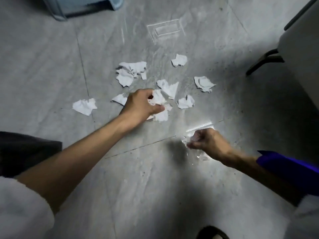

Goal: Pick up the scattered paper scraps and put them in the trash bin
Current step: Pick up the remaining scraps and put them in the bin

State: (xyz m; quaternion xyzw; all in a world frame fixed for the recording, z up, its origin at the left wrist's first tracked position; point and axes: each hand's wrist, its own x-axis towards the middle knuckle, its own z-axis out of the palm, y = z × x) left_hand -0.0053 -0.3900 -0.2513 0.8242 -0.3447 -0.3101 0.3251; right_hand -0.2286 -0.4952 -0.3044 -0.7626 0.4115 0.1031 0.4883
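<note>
Nearest, low right: right hand [208,144] fisted round clear film [200,127]. Farther, centre: left hand [141,106] clutches a wad of paper scraps [158,98]; loose scraps [204,83] lie on the floor [51,57] beyond. Risk: overfull grip could shed pieces.

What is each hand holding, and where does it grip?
The left hand grips a wad of crumpled paper scraps, curled round its left side. The right hand clutches clear plastic film; which part cannot be told.

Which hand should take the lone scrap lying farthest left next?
Left: the left hand, gripping scraps, is nearest the lone scrap; the right hand is farther off, clutching clear plastic.
</note>
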